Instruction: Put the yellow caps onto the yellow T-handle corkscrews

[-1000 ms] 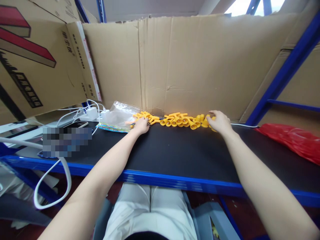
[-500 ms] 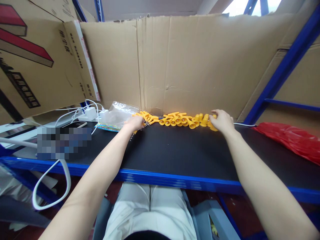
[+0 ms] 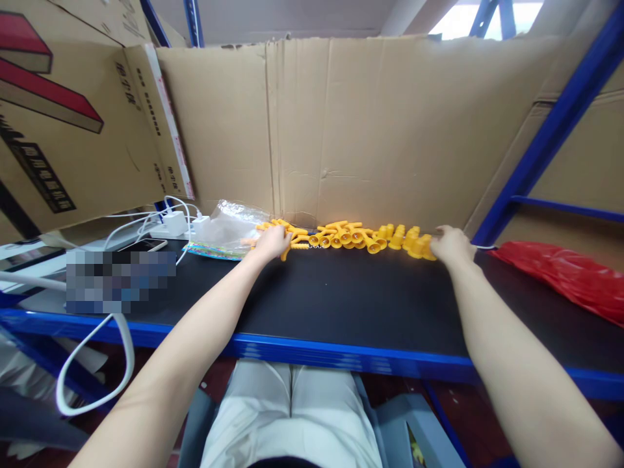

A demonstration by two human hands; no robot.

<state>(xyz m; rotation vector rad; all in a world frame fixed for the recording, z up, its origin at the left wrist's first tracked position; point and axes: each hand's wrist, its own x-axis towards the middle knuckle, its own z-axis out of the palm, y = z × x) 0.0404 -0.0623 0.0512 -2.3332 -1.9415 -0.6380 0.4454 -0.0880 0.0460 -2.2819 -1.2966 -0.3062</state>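
Note:
A row of yellow plastic pieces lies along the back of the black shelf top [image 3: 336,299]. My left hand [image 3: 273,243] curls over the branched yellow pieces [image 3: 295,238] at the row's left end, its fingertips partly hidden. Beside it are a yellow coil and thin metal springs [image 3: 316,246]. Yellow funnel-shaped pieces [image 3: 358,236], their mouths facing me, fill the middle. At the right end, several stepped yellow cone pieces [image 3: 414,243] stand or lean close together. My right hand [image 3: 454,246] is beside the outermost cone, fingers apart.
A clear plastic bag [image 3: 229,224] lies left of the pieces, near white chargers and cables [image 3: 173,223] and a phone [image 3: 143,245]. A red plastic bag [image 3: 560,273] is at the right. Cardboard [image 3: 390,130] walls the back; a blue rail [image 3: 341,348] edges the front.
My left hand has shifted slightly right, and the springs now lie to its right instead of hanging below it. My right hand has moved right, off the cone pieces' near side, exposing more of them.

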